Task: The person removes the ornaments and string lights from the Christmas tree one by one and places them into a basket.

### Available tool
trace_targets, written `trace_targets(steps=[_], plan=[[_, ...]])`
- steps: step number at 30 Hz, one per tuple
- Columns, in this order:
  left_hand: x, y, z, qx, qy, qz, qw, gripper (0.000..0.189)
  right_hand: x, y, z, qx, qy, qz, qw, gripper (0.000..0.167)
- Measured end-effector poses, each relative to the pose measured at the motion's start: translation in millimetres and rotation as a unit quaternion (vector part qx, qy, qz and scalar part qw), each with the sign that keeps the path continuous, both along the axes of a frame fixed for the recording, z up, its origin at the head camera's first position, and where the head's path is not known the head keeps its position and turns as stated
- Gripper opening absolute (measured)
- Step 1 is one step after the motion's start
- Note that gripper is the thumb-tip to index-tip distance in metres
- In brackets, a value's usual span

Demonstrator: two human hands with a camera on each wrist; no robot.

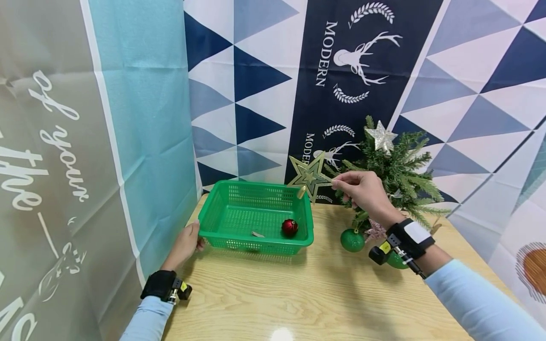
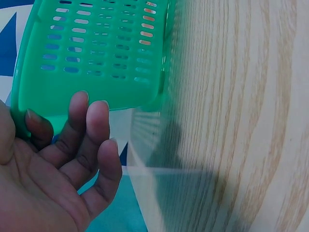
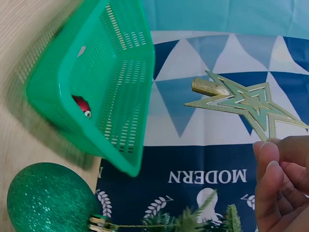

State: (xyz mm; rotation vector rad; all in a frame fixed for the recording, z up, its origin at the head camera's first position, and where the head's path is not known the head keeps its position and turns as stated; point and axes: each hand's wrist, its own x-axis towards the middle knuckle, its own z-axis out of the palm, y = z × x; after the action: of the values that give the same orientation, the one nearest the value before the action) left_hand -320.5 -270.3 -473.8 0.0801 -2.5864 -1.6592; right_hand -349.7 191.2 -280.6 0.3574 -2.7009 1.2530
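My right hand (image 1: 362, 192) pinches one point of a gold star tree topper (image 1: 310, 176) between thumb and fingertips. The star is held above the basket's right back corner, its short gold tube (image 3: 208, 87) pointing away from the fingers. My left hand (image 1: 186, 244) grips the rim at the near left corner of a green plastic basket (image 1: 256, 240); in the left wrist view its other fingers (image 2: 98, 121) curl loosely by the basket wall. Inside the basket lie a dark red bauble (image 1: 289, 228) and a small pale piece (image 1: 258, 234), too small to identify.
A small Christmas tree (image 1: 405, 170) stands at the right, behind my right forearm, with a silver star (image 1: 381, 137) near its top. A green glitter bauble (image 1: 352, 240) and a pink star (image 1: 375, 230) hang low on it. Patterned cloth hangs behind the wooden table (image 1: 256, 293).
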Motion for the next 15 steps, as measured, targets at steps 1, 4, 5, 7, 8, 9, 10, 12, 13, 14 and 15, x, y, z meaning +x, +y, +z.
trace_targets(steps=[1,4,5,7,8,9,10,12,13,14,15], plan=[[-0.5,-0.2,-0.5,0.001,0.000,0.001,1.0000,0.056,-0.2,-1.0,-1.1,-0.001,-0.002,0.000,1.0000,0.026],[-2.1,-0.8,-1.8,0.001,0.000,0.001,1.0000,0.056,-1.6,-2.1,-5.3,0.003,-0.004,0.004,1.0000,0.028],[-2.4,-0.8,-2.0,0.001,0.000,0.001,1.0000,0.056,-2.4,-2.1,-6.8,0.006,-0.004,0.006,1.0000,0.029],[-2.7,-0.7,-1.8,0.001,0.001,0.001,1.0000,0.054,-3.6,-1.9,-9.6,0.013,-0.004,0.010,0.9999,0.030],[-2.7,-0.7,-1.7,0.000,0.001,0.001,1.0000,0.054,-4.4,-2.1,-10.8,0.017,-0.002,0.011,0.9998,0.030],[-2.5,-0.6,-1.5,-0.001,0.001,0.001,1.0000,0.053,-5.0,-2.4,-11.9,0.020,-0.001,0.012,0.9997,0.029],[-2.1,-0.5,-1.2,-0.001,0.001,0.001,1.0000,0.053,-5.9,-3.1,-13.0,0.021,0.000,0.013,0.9997,0.029],[-1.4,-0.5,-0.8,-0.003,0.002,0.001,1.0000,0.053,-6.9,-4.8,-14.8,0.024,0.002,0.014,0.9996,0.029],[-1.0,-0.5,-0.6,-0.003,0.002,0.000,1.0000,0.053,-7.5,-5.7,-15.9,0.025,0.003,0.014,0.9996,0.029],[-0.7,-0.5,-0.4,-0.004,0.003,0.000,1.0000,0.054,-7.9,-6.7,-16.9,0.025,0.003,0.013,0.9996,0.028],[-0.3,-0.5,-0.3,-0.005,0.004,-0.001,1.0000,0.054,-8.2,-7.5,-18.1,0.025,0.002,0.013,0.9996,0.027]])
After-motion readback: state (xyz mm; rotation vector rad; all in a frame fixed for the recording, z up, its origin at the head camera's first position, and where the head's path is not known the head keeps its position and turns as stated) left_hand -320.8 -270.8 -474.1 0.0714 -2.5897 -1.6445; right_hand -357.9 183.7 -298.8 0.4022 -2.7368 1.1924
